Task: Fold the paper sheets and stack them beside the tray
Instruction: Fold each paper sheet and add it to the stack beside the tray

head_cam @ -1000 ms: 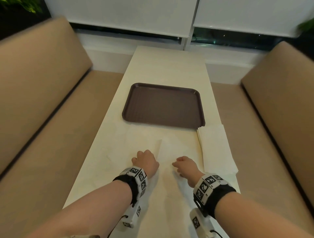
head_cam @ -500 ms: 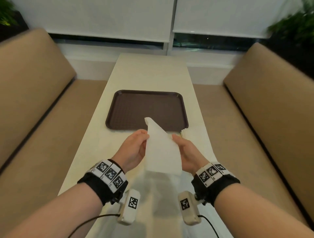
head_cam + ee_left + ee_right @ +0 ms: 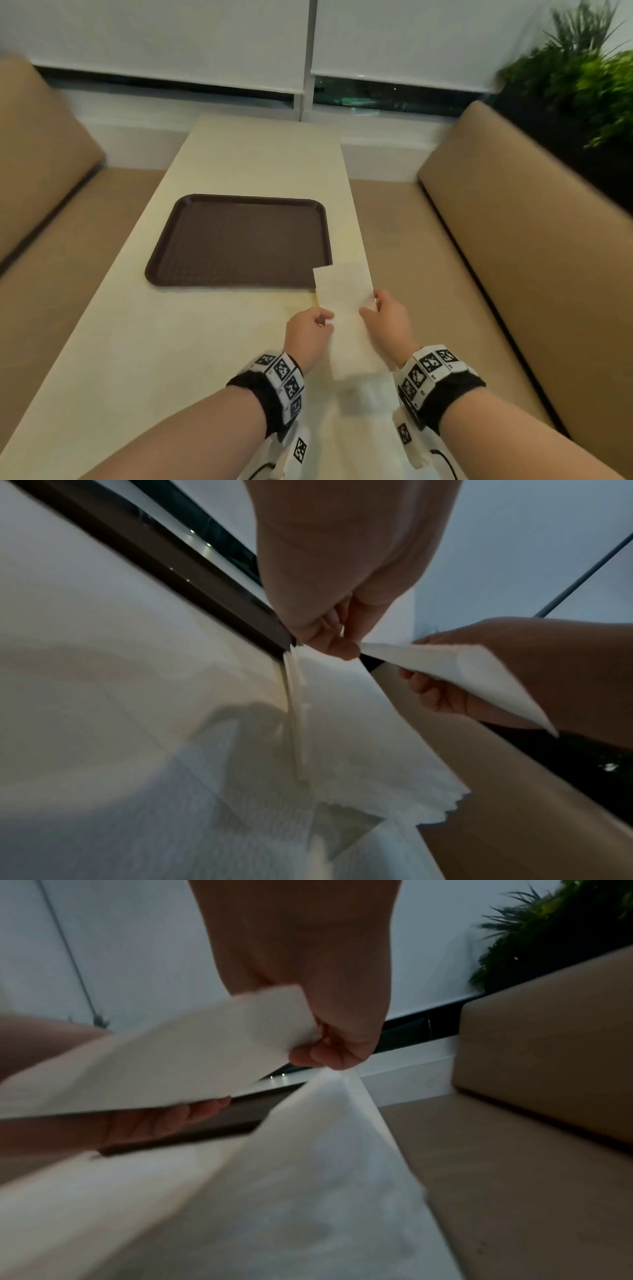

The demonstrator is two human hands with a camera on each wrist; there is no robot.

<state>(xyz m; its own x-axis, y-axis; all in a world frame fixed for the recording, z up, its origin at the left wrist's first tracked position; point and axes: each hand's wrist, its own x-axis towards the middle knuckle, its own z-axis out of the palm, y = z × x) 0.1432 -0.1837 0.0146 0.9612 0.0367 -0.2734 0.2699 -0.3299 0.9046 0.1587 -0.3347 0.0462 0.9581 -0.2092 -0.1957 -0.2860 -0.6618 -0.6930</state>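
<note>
A narrow folded white paper sheet (image 3: 346, 308) hangs just above the table, near the dark brown tray's (image 3: 239, 240) near right corner. My left hand (image 3: 325, 320) pinches its left edge and my right hand (image 3: 371, 303) pinches its right edge. The left wrist view shows my left hand (image 3: 342, 646) pinching the folded sheet (image 3: 462, 674) over a stack of folded sheets (image 3: 359, 750) lying beside the tray rim (image 3: 171, 561). In the right wrist view my right hand (image 3: 325, 1053) grips the sheet (image 3: 171, 1064) above that stack (image 3: 308, 1177).
The long cream table (image 3: 171, 342) runs between two tan padded benches (image 3: 513, 257). Its right edge lies close to the stack. White blinds and a window sill close the far end. A green plant (image 3: 589, 75) stands at the back right.
Both hands left the table, lifted the folded sheet and carried it right, over the stack beside the tray. The head view swung right.
</note>
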